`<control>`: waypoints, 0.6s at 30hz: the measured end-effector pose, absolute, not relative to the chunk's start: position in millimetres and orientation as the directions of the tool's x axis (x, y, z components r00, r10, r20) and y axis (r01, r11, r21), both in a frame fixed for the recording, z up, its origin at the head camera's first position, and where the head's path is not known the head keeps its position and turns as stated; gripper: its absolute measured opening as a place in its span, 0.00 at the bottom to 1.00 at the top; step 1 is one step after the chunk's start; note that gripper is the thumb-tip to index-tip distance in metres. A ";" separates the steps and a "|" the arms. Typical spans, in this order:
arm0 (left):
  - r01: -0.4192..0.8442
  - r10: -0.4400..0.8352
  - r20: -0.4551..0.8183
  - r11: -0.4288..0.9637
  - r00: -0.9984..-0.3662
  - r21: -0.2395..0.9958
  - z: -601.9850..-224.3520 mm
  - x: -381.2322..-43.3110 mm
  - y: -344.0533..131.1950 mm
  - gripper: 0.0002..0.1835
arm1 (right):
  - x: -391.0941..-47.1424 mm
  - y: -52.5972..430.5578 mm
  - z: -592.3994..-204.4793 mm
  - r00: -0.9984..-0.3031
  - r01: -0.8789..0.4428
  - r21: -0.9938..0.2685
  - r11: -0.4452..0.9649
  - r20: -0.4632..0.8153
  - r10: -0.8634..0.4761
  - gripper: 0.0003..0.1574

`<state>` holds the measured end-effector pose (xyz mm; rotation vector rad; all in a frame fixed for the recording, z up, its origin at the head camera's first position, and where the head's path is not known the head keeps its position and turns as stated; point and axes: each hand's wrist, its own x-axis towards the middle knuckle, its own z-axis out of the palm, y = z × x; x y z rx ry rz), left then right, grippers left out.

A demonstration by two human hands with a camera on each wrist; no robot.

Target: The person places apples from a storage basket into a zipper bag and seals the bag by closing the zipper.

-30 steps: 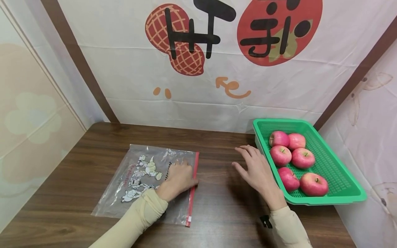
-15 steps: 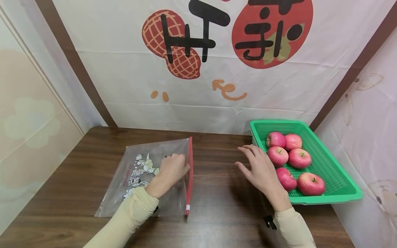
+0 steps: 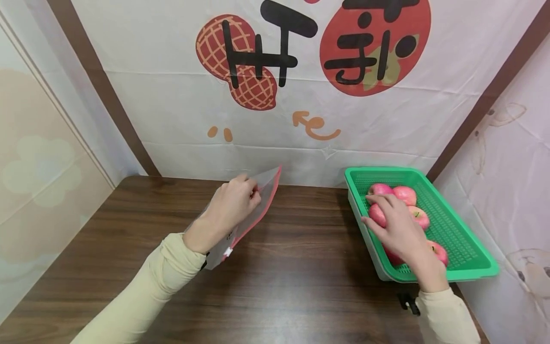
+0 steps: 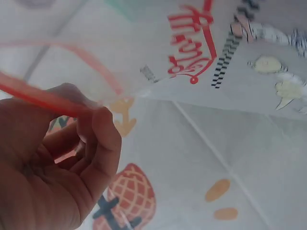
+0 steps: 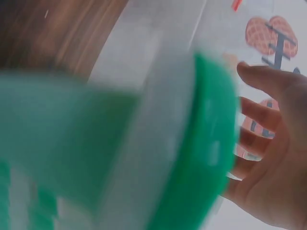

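My left hand (image 3: 229,203) pinches the red-edged mouth of a clear zip bag (image 3: 268,191) between thumb and fingers. In the left wrist view the bag (image 4: 259,62) shows cartoon prints and red lettering, its mouth parted near the hand. A white slider (image 3: 228,252) sits at the near end of the red strip. My right hand (image 3: 399,229) is over the near left part of a green basket (image 3: 466,239), fingers spread above the red apples (image 3: 405,195). Some apples are partly hidden under it. The right wrist view shows this hand (image 5: 273,139) beside the blurred basket rim (image 5: 211,139).
A dark wooden table (image 3: 292,286) lies under both hands. Behind it hangs a printed white cloth (image 3: 172,95), with further cloth panels at left and right. The basket stands at the table's right side.
My left hand has lifted the bag from the table by its mouth and tilted it up. My right hand has moved right, from beside the basket to above the apples.
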<state>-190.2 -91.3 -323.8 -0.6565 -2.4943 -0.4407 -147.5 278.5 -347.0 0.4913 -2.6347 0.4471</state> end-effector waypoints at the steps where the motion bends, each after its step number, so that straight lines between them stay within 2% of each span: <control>1: 0.527 0.352 0.542 0.824 -0.763 0.208 -323.1 -191.2 -91.5 0.03 | -146.5 284.1 -345.7 -0.852 -0.396 -0.228 0.890 0.453 -0.263 0.31; 6: 0.494 0.321 0.472 0.813 -0.821 0.308 -327.4 -194.9 -93.4 0.05 | -139.4 308.2 -341.9 -0.897 -0.323 -0.246 0.914 0.386 -0.213 0.35; 18: 0.506 0.317 0.492 0.802 -0.811 0.318 -332.2 -199.5 -90.0 0.05 | -134.6 340.1 -349.9 -0.943 -0.245 -0.245 0.938 0.284 -0.172 0.40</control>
